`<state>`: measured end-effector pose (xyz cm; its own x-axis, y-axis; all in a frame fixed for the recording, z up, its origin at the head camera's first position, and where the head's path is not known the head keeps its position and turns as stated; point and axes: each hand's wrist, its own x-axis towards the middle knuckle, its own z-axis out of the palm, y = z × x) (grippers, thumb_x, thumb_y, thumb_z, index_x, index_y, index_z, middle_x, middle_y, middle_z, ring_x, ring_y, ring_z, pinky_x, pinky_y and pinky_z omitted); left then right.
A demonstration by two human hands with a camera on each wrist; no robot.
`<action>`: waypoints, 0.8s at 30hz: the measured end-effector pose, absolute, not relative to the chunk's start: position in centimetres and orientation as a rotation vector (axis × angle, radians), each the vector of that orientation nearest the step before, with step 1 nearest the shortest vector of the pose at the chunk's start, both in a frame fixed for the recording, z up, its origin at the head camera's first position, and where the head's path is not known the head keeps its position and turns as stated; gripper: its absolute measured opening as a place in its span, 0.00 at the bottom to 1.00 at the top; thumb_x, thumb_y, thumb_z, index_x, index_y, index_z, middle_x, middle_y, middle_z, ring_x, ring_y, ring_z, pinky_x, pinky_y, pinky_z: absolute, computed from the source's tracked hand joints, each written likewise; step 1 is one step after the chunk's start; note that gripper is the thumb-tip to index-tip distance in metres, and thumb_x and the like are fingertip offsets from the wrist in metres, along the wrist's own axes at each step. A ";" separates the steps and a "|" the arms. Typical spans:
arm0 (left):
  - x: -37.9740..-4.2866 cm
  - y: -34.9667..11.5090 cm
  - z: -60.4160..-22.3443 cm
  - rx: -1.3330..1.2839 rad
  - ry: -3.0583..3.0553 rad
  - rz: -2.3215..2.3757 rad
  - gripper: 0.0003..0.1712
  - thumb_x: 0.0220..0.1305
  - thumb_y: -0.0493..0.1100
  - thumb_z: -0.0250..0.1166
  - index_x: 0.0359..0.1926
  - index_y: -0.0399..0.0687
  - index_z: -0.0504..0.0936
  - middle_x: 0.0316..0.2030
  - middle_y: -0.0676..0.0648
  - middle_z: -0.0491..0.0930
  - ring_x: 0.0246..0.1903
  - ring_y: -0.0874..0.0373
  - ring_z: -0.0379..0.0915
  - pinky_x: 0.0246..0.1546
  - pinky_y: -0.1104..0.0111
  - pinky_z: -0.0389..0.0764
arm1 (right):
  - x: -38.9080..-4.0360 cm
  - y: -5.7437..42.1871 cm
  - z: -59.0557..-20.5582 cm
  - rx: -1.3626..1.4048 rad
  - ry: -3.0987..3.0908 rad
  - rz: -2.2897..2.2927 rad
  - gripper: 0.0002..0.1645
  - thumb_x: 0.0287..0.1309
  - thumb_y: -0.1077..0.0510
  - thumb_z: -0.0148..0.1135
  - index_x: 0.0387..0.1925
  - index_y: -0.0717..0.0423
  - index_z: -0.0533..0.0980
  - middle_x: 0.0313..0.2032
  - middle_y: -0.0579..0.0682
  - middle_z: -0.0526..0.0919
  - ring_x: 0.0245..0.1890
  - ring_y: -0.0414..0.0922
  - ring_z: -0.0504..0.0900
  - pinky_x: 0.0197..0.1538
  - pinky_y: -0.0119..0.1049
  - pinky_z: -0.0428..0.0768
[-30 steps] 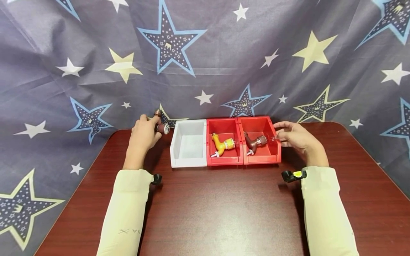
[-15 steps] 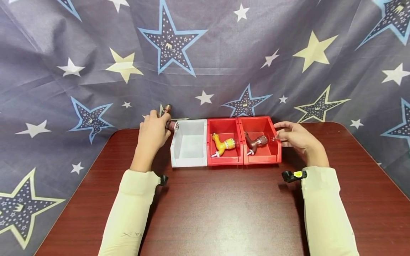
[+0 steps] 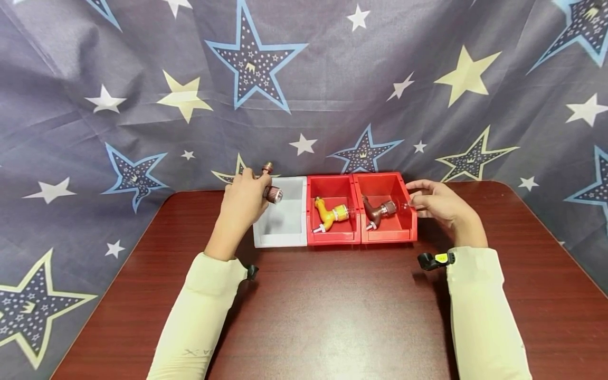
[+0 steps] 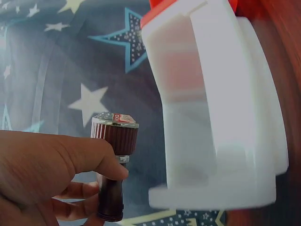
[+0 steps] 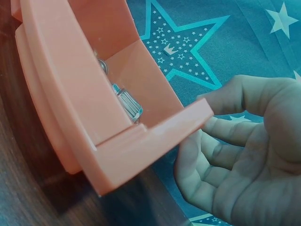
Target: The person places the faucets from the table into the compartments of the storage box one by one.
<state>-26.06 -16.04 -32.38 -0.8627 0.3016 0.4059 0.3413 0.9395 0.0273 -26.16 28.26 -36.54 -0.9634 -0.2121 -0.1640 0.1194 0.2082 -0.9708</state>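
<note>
My left hand (image 3: pixel 239 203) grips a dark brown tap (image 3: pixel 273 195) with a ribbed knob, held over the left part of the white bin (image 3: pixel 280 243). In the left wrist view, thumb and fingers wrap the tap's body (image 4: pixel 112 197), knob upward. My right hand (image 3: pixel 439 206) pinches the outer side wall of the right-hand red bin (image 3: pixel 387 236) between thumb and fingers; the right wrist view shows this wall's corner (image 5: pixel 200 113) between them. Inside that bin lies another brown tap (image 3: pixel 375 213). A yellow tap (image 3: pixel 328 215) lies in the middle red bin (image 3: pixel 334 239).
The three bins stand side by side, touching, near the back of the dark red wooden table (image 3: pixel 332 306). A grey star-patterned curtain (image 3: pixel 304 95) hangs right behind them.
My left hand has moved right with the brown tap, from beside the white bin to over it. The right hand and the bins stay where they were.
</note>
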 end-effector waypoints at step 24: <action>-25.2 -12.2 -34.5 -0.457 -2.814 0.015 0.14 0.60 0.33 0.69 0.47 0.45 0.82 0.42 0.30 0.77 0.41 0.32 0.77 0.34 0.44 0.81 | -26.2 28.4 -36.8 -0.111 2.222 -1.822 0.32 0.67 0.70 0.52 0.70 0.71 0.57 0.43 0.55 0.82 0.38 0.42 0.84 0.46 0.38 0.87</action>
<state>-25.16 -12.21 -34.53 -0.9077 0.3111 0.2816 0.3081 0.9497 -0.0559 -26.21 28.36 -36.77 -0.9620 -0.2252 -0.1546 0.1075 0.2082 -0.9722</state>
